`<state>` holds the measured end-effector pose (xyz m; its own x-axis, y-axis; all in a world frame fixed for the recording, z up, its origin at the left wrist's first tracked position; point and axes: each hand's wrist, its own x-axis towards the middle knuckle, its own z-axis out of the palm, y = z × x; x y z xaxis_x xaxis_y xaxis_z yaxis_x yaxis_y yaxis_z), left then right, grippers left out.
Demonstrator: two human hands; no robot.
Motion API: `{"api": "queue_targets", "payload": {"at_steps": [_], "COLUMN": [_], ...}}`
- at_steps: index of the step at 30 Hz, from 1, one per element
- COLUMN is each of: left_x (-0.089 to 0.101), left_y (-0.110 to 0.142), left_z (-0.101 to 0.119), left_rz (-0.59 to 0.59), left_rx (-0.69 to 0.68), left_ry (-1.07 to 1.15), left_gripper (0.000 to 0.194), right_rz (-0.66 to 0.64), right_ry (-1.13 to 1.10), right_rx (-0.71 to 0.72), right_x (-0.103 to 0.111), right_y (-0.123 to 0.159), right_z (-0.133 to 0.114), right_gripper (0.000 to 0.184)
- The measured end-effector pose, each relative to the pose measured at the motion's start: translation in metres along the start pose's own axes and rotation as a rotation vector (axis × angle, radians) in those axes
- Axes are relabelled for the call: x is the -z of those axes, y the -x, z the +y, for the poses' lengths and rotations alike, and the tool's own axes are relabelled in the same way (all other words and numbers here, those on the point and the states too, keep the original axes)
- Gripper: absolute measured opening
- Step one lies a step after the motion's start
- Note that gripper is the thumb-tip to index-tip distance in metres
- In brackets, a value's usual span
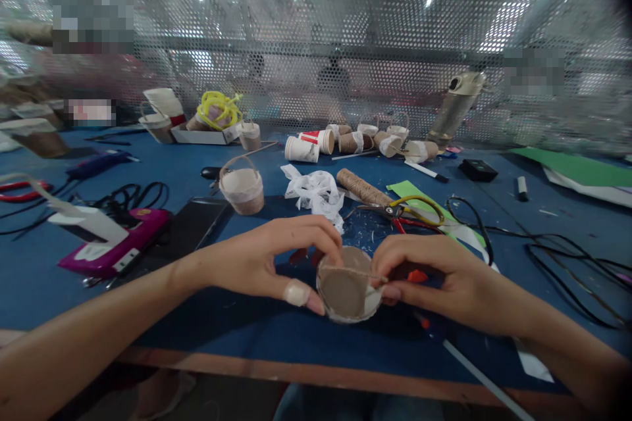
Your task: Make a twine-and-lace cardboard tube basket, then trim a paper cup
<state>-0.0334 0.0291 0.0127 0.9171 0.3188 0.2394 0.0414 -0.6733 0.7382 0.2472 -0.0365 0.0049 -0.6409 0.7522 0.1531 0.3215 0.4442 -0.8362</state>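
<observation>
A small cup [344,293], brown inside with a pale rim, is seen from above near the table's front edge. My left hand [286,260], with a bandage on its thumb, is closed around the cup's left side. A thin twine-like strip [353,271] crosses the cup's mouth. My right hand [429,276] pinches the strip's right end at the rim, and the fingertips partly hide it. Below that hand lies a dark blue and orange tool with a translucent glue stick [484,375] at its end. Behind the cup sits crumpled white lace [316,189].
A finished-looking basket cup [243,191] stands behind my left hand. Yellow-handled scissors [395,209] and a twine roll [363,187] lie beyond the cup. A purple device [116,243] and dark phone [182,237] are left, black cables [557,263] right. Paper cups [302,149] lie behind.
</observation>
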Motion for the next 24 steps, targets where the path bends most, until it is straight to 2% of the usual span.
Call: {"api": "queue_targets", "payload": {"at_steps": [3,5,9,12,15,20,24], "left_x": [-0.005,-0.01,-0.018,-0.022,-0.024,-0.025,-0.023], "left_y": [0.001,0.001,-0.001,-0.001,0.0,0.003,0.001], "left_z": [-0.001,0.0,0.005,0.007,0.007,0.006,0.01], "left_rz": [0.037,0.052,0.104,0.088,0.061,0.093,0.075], "left_rx": [0.028,0.028,0.101,0.181,0.243,0.277,0.299], "left_ry": [-0.07,-0.1,-0.141,-0.156,-0.162,-0.148,-0.094], "left_gripper": [0.066,0.074,0.074,0.08,0.077,0.08,0.075], "right_rz": [0.001,0.005,0.007,0.002,0.0,0.005,0.018], "right_ry": [-0.007,-0.008,-0.003,-0.003,-0.001,-0.025,-0.046], "right_rx": [-0.008,-0.007,-0.011,-0.021,-0.024,-0.009,0.001], "right_x": [0.0,0.0,0.0,0.0,0.0,0.0,0.001], "right_y": [0.0,0.0,0.0,0.001,0.0,0.001,0.004], "right_z": [0.001,0.002,0.002,0.002,0.002,0.002,0.003], "right_gripper": [0.009,0.009,0.011,0.012,0.013,0.01,0.011]}}
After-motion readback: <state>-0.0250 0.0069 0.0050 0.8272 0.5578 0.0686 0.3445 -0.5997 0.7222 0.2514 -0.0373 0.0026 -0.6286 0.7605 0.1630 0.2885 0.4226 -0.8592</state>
